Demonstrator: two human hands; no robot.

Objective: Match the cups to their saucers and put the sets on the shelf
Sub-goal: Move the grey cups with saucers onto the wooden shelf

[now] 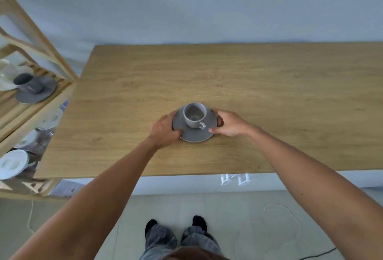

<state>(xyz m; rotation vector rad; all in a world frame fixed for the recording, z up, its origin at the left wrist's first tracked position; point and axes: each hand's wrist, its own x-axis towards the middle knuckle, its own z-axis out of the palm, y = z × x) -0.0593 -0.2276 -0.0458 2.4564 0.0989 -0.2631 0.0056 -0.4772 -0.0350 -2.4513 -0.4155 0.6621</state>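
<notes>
You are gripping the grey saucer [194, 135] at opposite rims, left hand [165, 129] and right hand [230, 124] both closed on it, near the front middle of the table [269, 85]. The grey cup [194, 114] is sitting loose on it, upright. Being glazed ceramic, the set is probably stiff, slippery and breakable, so you are best keeping it level toward the shelf [41, 102], left of the table.

The light wooden counter [269, 85] carries one grey ceramic saucer [193, 134] near the middle of its front edge, and a grey ceramic cup [194, 114] stands upright on that saucer. The left hand [164, 130] touches the saucer's left rim, the right hand [229, 124] its right rim. Left of the counter stands a slatted wooden shelf [41, 102]; on it sits a dark grey cup [28, 82] on a dark grey saucer [38, 95].
</notes>
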